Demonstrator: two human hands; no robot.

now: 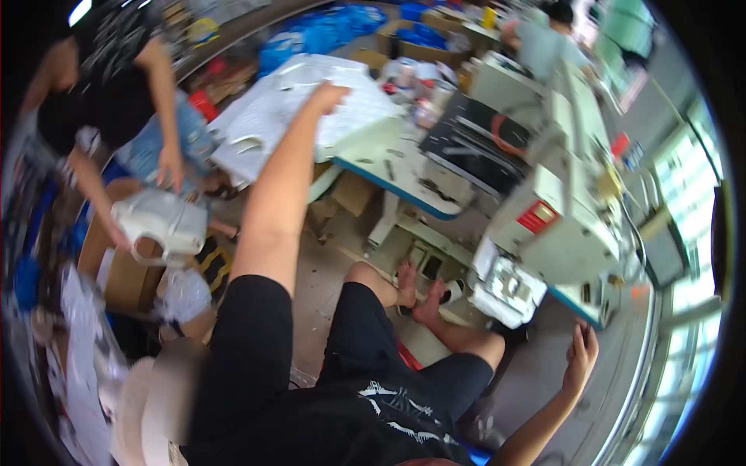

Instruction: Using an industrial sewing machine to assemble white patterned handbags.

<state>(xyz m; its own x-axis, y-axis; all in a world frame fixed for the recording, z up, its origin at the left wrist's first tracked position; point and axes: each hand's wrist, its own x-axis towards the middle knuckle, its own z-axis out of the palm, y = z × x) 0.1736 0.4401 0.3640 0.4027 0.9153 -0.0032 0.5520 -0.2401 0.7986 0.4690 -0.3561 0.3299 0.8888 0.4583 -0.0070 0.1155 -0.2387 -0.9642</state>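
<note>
My left arm stretches far forward, and my left hand (330, 99) is over a pile of white quilted fabric pieces (272, 116) with cut-out openings. Blur hides its fingertips, so whether it grips a piece is unclear. Low on the right, my right hand (580, 359) hangs near the blue edge of the sewing table, its fingers loosely bent and apart, with nothing visible in them. A white piece of work (509, 291) lies under the head of the sewing machine (571, 225), in front of my right hand.
At left, another person (109, 70) holds a white shaped cover (163, 221) above a cardboard box (116, 283). A black tray (474, 144) and small tools lie on the white tabletop (404, 167). Blue bags (318, 35) are behind; another person (548, 50) sits at back right.
</note>
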